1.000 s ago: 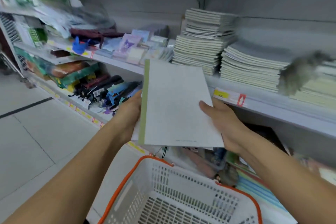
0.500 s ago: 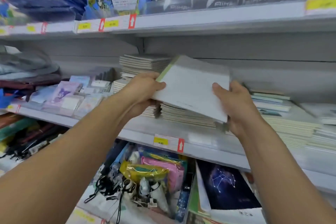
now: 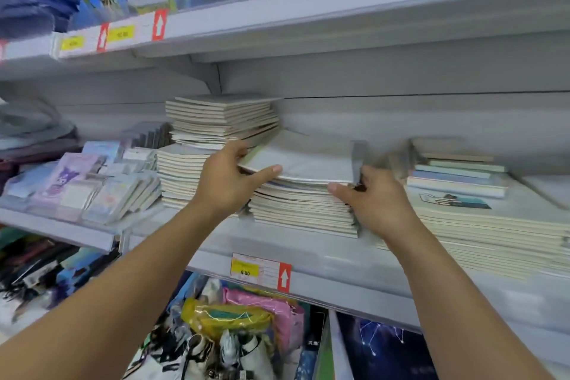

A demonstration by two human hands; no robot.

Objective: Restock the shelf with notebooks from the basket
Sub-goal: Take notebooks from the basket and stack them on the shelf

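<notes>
Nearest the camera, two bare forearms reach up from the lower corners toward the middle shelf (image 3: 324,259). On its front lip sits a yellow price tag (image 3: 245,268) beside a red arrow marker (image 3: 284,277).

The left hand (image 3: 226,180) grips the near left corner of the notebook (image 3: 303,163): the thumb lies along the near edge and the fingers curl over the top at the green spine. The right hand (image 3: 377,200) is at the notebook's near right corner, against the side of the middle stack (image 3: 303,210). Its thumb presses along the stack's upper edge; the fingers are blurred, and whether they curl round anything cannot be told.

The notebook lies flat on top of the middle stack, its far edge blurred.

Left of it, touching the left wrist's side, stands a taller pile (image 3: 216,145) of cream-edged notebooks, its upper half set askew. To the right lies a lower, wider pile (image 3: 493,228) with a few coloured books (image 3: 456,174) on top. Small character-print pads (image 3: 92,185) fill the shelf's far left. Above, an upper shelf (image 3: 308,21) carries blurred goods.
</notes>
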